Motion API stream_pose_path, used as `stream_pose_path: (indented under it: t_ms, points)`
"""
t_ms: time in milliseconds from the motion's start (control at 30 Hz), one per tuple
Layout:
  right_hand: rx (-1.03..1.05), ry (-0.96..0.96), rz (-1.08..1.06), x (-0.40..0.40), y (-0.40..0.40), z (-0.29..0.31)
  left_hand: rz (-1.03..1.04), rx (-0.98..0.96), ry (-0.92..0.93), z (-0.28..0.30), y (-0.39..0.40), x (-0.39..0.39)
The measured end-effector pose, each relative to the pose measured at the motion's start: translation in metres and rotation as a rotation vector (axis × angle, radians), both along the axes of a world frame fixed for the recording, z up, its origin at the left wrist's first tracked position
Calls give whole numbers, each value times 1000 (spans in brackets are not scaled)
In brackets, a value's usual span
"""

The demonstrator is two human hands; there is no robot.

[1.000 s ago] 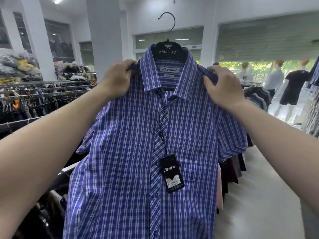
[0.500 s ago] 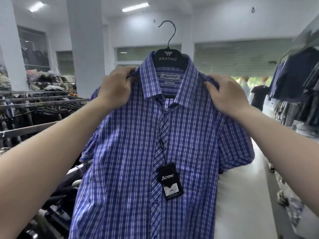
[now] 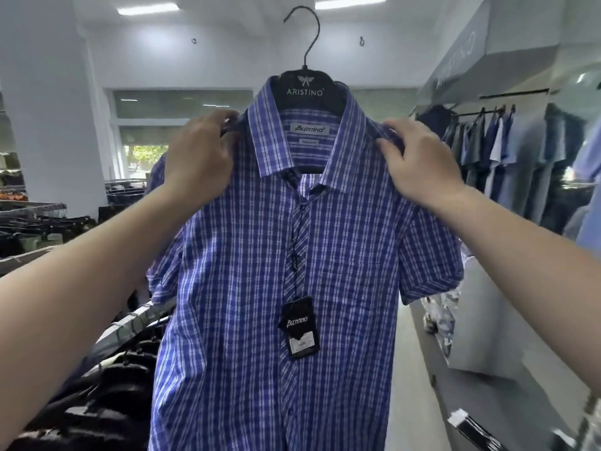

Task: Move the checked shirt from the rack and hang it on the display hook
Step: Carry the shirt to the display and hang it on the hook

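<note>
While it is carried clear of the rack, the checked shirt (image 3: 292, 255) hangs full length between the two hands, buttoned, front toward the camera, on a black hanger (image 3: 305, 87) whose wire hook (image 3: 309, 34) stands free above the collar and is caught on nothing. The left hand (image 3: 198, 154) is closed on the shirt's shoulder beside the collar; the right hand (image 3: 419, 161) is closed on the opposite shoulder, each pinching cloth and, by the look of it, the hanger arm beneath. A swing tag (image 3: 299, 327) dangles on a cord below the hands, at the placket. Outward to the left and below the left forearm lies a rack of dark garments (image 3: 107, 395); beyond the right hand a wall rail of blue and grey shirts (image 3: 500, 151) runs along the shop. On the far wall, above the hands, two small fixtures (image 3: 361, 41) may be display hooks, though they are too small to be sure. To do the step well, keep both shoulders level so the hanger does not tilt, lift until the wire hook rises above the target, settle it over, and let go only once the weight is borne. The likely fault is the shirt slipping off one hanger arm.
</note>
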State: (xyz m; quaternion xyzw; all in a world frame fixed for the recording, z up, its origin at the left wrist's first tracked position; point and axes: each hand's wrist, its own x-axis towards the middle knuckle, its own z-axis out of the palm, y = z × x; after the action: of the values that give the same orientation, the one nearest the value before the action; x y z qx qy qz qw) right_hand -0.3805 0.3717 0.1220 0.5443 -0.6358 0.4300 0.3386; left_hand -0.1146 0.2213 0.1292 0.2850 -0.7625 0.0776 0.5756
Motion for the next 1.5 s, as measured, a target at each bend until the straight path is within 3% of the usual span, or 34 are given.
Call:
stream_pose_path:
  t_ms: [733,1500]
  points:
    - [-69,171,-692,-15,306,52,-585,-128,128,36,179,-148]
    - [6,362,-1319,-21,537,123,-1185,-81,248,94,381,-347]
